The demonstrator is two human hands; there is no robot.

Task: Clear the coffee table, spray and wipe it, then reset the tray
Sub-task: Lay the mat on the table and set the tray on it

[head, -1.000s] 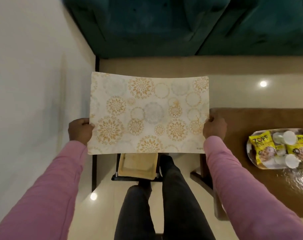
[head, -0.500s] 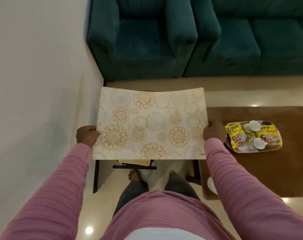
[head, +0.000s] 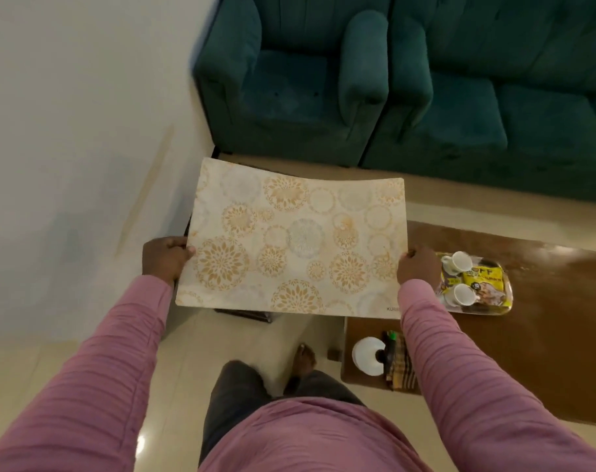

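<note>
Head view: our left hand (head: 165, 258) and right hand (head: 419, 267) each grip a short edge of the patterned mat (head: 296, 247), hiding a coffee table (head: 545, 352) corner; tray (head: 487, 312) at 3 o'clock, white bottle (head: 366, 356) and checked cloth (head: 400, 367) at 5 o'clock

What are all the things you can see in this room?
mat: one, cream with gold circles, held up in the middle
table: one, brown, on the right
tray: one, shiny, on the table
cups: two, white, on the tray
packets: yellow, on the tray, count unclear
bottle: one, white, near table corner
cloth: one, yellow and dark checks, beside the bottle
armchair: one, teal, top middle
sofa: one, teal, top right
sleeves: two, pink
hands: two, left hand and right hand each grip a side edge of the mat
</note>
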